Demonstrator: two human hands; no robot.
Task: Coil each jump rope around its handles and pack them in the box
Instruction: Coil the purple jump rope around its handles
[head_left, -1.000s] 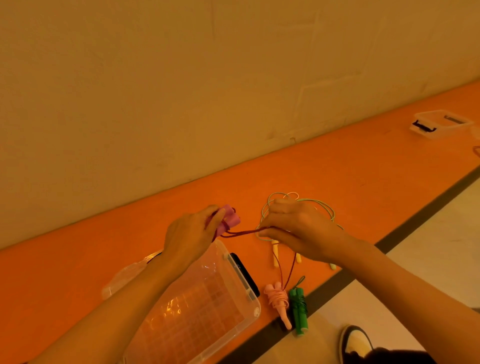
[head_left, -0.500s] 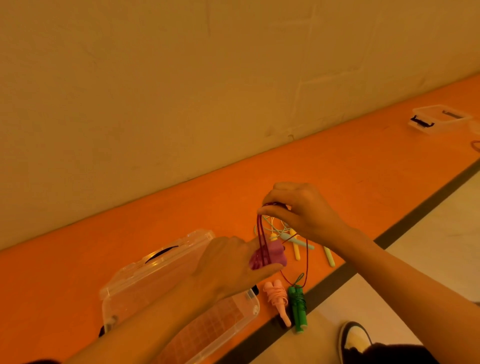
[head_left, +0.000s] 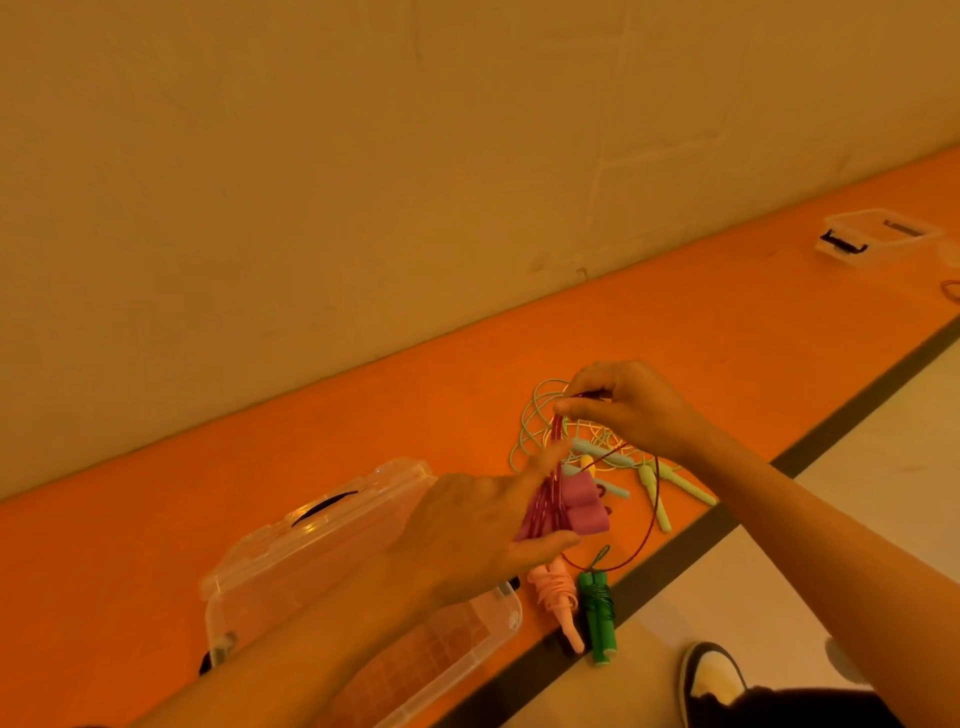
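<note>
My left hand (head_left: 483, 525) holds the two purple handles (head_left: 740, 512) of a jump rope, with several turns of dark red cord wound round them. My right hand (head_left: 631, 408) pinches the dark red cord (head_left: 655, 499) above the handles; a slack loop hangs down to the right. The clear plastic box (head_left: 322, 525) lies open below my left forearm. A coiled pink rope (head_left: 556, 597) and a coiled green rope (head_left: 597, 618) lie beside the box near the front edge. Loose light-green, blue and yellow ropes (head_left: 540, 421) lie tangled behind my hands.
Everything sits on a long orange bench (head_left: 727, 322) against a plaster wall. A second clear box (head_left: 878, 236) stands far right. A dark strip edges the bench, with pale floor and my shoe (head_left: 714, 680) below.
My left hand has come down from the bench's back to in front of the box with the handles. My right hand lifted the cord above them, and more turns lie round the handles.
</note>
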